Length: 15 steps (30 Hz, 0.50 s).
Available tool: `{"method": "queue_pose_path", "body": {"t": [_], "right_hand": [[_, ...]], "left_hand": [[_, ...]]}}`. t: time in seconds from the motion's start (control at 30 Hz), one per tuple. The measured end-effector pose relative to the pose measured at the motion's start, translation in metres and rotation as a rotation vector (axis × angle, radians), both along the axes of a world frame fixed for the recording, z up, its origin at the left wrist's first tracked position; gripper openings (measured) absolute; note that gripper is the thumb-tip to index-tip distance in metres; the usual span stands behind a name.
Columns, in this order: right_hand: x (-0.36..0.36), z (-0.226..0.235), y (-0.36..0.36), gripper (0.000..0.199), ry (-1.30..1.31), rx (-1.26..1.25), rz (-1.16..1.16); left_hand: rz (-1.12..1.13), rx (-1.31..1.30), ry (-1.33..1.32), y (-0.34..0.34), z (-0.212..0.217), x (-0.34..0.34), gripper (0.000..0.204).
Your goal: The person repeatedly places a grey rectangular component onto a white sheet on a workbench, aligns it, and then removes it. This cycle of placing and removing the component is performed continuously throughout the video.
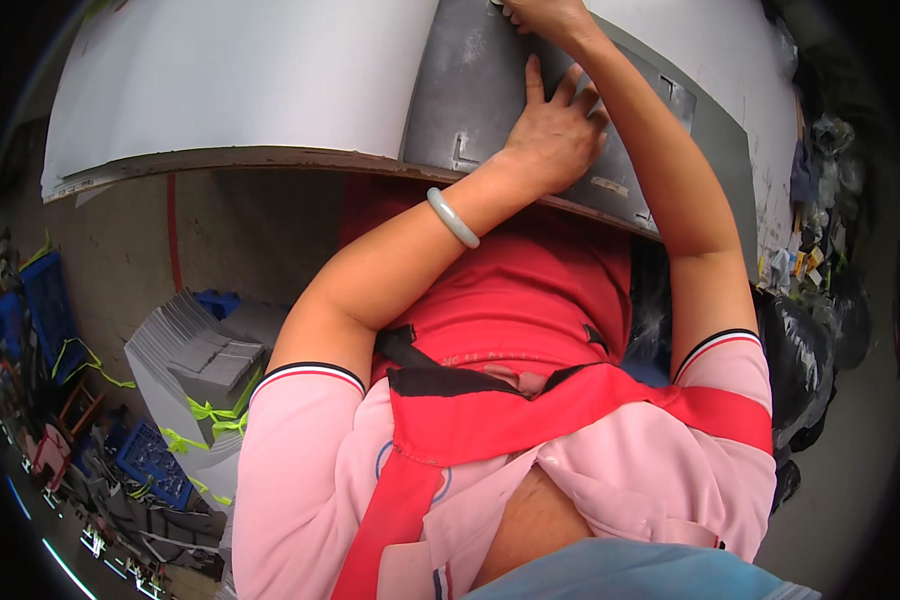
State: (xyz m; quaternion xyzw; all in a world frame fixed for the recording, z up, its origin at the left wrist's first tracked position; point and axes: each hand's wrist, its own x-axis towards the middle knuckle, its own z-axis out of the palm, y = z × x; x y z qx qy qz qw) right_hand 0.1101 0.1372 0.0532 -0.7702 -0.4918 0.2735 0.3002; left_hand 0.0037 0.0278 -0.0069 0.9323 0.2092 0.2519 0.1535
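Observation:
A dark grey panel with small corner-shaped cut marks lies on the worktable in front of me. My left hand rests on this panel with its fingers spread, a pale bangle round the wrist. Farther up, at the top edge of the picture, my right hand has its fingers bent together over the panel's far part. A small whitish bit shows at those fingertips, too cut off to name. My right forearm crosses just beyond the left hand's fingers.
Large white sheets cover the table's left part; another white surface lies at far right. Below left stand stacked grey pieces tied with green strips, plus blue crates. Black plastic bags crowd the right side.

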Motion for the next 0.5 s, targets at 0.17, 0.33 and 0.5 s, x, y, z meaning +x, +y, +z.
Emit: {"method": "queue_pose_path", "body": {"t": [0.17, 0.33, 0.5], "right_hand": [[0.004, 0.005, 0.005, 0.012, 0.042, -0.118, 0.045], [-0.009, 0.015, -0.043, 0.011, 0.159, -0.085, 0.093], [-0.072, 0.008, -0.116, 0.022, -0.597, -0.054, 0.288]], "left_hand": [[-0.001, 0.0, -0.039, 0.0, -0.001, 0.002, 0.042], [-0.003, 0.06, -0.006, -0.001, -0.003, 0.003, 0.046], [0.14, 0.102, -0.251, -0.007, -0.035, 0.011, 0.044]]}}
